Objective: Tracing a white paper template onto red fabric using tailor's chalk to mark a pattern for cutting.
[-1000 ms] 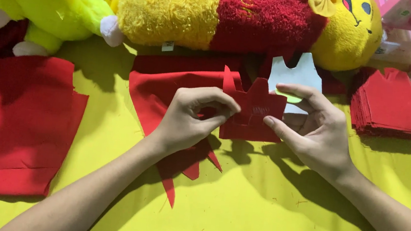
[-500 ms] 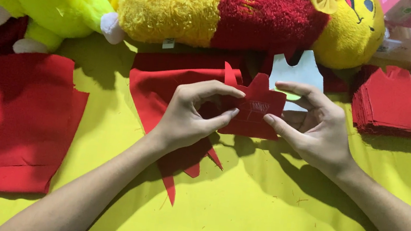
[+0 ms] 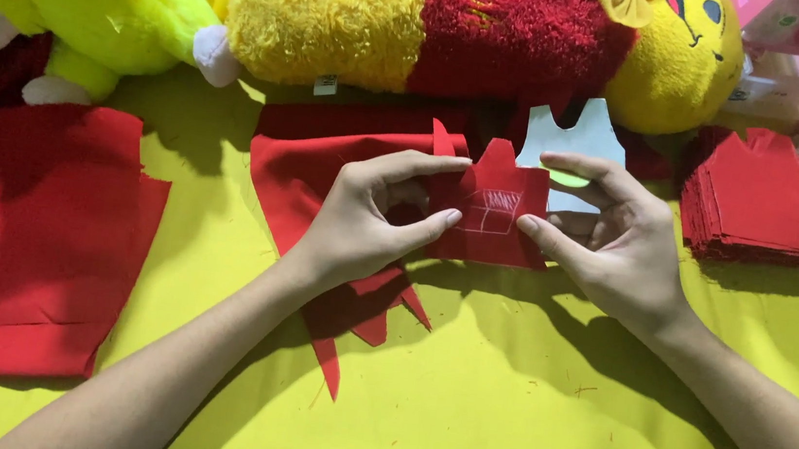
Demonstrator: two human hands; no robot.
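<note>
Above yellow cloth [image 3: 461, 396], we hold small red cut piece [image 3: 490, 214] up flat, chalk marking facing us; left hand [image 3: 361, 221] pinches its left edge, right hand [image 3: 612, 250] pinches right edge, keeping it taut; red fabric stack [image 3: 763, 196] within reach at right; white template [image 3: 579, 139] just behind.

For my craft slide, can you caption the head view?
Both hands, left and right, pinch a small red fabric cutout above yellow cloth.

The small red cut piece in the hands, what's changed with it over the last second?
The small red cut piece has risen slightly toward the plush toys, and the left hand has stretched its index finger along the piece's top edge. The right hand keeps its pinch on the right side. The red fabric sheet and stack of red pieces stayed put.
</note>
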